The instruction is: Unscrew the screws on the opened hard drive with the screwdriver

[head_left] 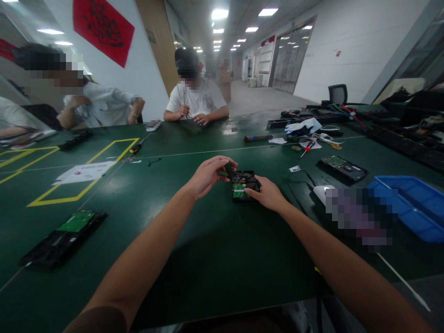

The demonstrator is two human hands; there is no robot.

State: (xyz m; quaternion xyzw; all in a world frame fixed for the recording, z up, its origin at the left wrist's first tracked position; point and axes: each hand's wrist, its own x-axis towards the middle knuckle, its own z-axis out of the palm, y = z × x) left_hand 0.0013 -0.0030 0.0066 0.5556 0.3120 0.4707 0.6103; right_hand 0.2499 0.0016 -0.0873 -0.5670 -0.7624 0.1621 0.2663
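Note:
A black hard drive (244, 185) with a green circuit board lies on the dark green table (166, 222) ahead of me. My left hand (209, 175) is closed around a dark tool handle (228, 169), most likely a screwdriver, with its tip down at the drive's far left corner. My right hand (268, 194) rests on the drive's right side, fingers pressed against it and holding it steady.
Another drive (62, 238) lies near left, a third (342, 169) at right beside a blue tray (412, 203). A paper (85, 172) sits in yellow floor-tape markings. Tools and cables clutter the far right. Two people sit across the table.

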